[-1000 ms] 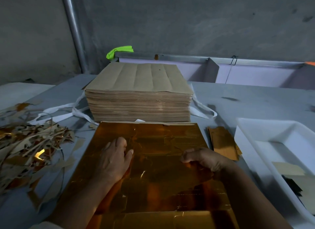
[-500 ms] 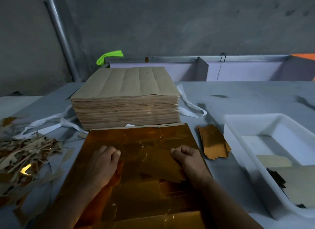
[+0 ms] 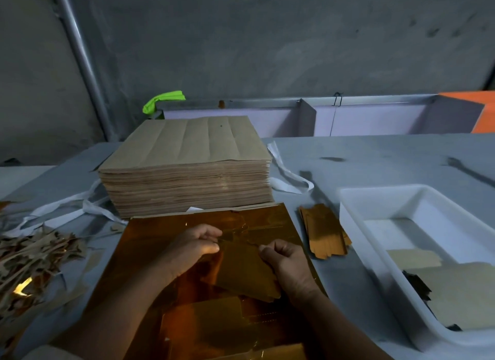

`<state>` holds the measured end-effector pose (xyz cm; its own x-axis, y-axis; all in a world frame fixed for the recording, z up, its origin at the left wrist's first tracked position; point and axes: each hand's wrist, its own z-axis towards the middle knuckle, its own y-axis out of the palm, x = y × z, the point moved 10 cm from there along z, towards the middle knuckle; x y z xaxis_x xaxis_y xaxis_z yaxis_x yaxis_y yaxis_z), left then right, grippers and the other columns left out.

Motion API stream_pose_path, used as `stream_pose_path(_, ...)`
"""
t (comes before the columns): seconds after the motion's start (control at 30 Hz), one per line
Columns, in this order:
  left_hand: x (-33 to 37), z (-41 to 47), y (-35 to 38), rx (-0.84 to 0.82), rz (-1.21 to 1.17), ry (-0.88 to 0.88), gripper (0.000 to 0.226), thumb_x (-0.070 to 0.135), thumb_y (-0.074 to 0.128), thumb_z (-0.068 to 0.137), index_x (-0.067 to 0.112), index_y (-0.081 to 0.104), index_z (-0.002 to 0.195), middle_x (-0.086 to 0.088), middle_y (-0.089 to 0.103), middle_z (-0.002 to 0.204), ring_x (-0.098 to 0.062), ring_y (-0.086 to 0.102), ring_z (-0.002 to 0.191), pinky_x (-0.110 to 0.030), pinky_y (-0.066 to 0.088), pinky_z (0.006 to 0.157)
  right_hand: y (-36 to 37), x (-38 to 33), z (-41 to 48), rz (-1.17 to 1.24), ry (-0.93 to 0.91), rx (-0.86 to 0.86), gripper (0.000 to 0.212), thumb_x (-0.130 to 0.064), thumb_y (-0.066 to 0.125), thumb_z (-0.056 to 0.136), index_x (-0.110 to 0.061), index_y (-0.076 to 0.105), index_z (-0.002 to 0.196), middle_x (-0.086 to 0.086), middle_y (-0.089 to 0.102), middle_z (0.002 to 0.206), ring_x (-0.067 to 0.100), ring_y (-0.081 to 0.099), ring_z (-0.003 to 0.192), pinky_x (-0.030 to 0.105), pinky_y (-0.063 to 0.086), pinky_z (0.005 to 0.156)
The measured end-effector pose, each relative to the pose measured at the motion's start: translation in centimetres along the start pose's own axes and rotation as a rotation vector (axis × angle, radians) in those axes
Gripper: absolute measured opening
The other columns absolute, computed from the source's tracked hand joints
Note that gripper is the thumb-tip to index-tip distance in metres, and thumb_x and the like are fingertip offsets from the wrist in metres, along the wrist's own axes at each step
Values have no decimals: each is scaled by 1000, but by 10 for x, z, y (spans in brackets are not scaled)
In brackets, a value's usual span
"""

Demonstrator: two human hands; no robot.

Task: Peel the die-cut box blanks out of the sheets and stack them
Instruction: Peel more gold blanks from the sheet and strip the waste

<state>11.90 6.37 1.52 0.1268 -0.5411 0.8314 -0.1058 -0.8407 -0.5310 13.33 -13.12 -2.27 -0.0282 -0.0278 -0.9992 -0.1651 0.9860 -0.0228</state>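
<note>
While the gold sheet point(image 3: 160, 265) lies flat on the desk point(image 3: 375, 158), just in front of the tall stack of sheets point(image 3: 187, 166) waiting brown side up, the step in hand looks to be the peel itself — one box blank point(image 3: 241, 276) is lifted out of the sheet's middle, tilted, its far edge up between the two hands and its near end low over the foil. Whether its last nicks have let go cannot be told from here; the near corner is close enough to the sheet to be either touching or free.

The left hand point(image 3: 192, 248) has its fingers point(image 3: 210, 248) curled in tight with the thumb closed against them, pinching the blank's far left corner. The right hand point(image 3: 288, 264) is much the same: fingers point(image 3: 269, 249) bent into a narrow pinch on the far right edge, knuckles up. Neither hand rests on the sheet itself.

Next, as I judge it, comes a steady pull up and away to clear any remaining ties without creasing the flaps, and since nothing pins the sheet, it may lift with the blank. Then the blank belongs on the small pile of finished blanks point(image 3: 324, 233), which sits on the desk just right of the sheet, between it and the white tray point(image 3: 356, 225) — edges squared to those beneath. Offcuts would go to the scrap heap point(image 3: 34, 257) at the far left.
</note>
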Motion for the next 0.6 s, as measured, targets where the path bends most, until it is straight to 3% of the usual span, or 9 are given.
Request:
stream_pose_path(0.13, -4, 6, 2, 33, 9, -48, 14, 15, 53, 96, 22, 66, 98, 1, 66, 99, -11, 59, 92, -24, 39, 69, 1, 0, 1, -19, -17, 3, 45, -20, 66, 94, -25, 55, 51, -12, 55, 53, 3, 51, 54, 25, 42, 57)
stream_pose_path(0.37, -13, 7, 7, 64, -115, -122, 20, 17, 47, 98, 17, 62, 85, -8, 60, 88, -21, 55, 81, -28, 38, 67, -1, -3, 1, -45, -62, 11, 41, -18, 65, 94, -22, 53, 55, -5, 54, 59, 12, 51, 62, 31, 45, 64)
stream_pose_path(0.6, -30, 12, 11, 98, -207, -235, 20, 19, 48, 97, 11, 66, 97, -10, 57, 91, -23, 53, 80, -29, 39, 65, 1, 0, 1, -68, -53, -5, 40, -17, 64, 94, -22, 54, 56, -7, 53, 58, 10, 49, 59, 28, 43, 60)
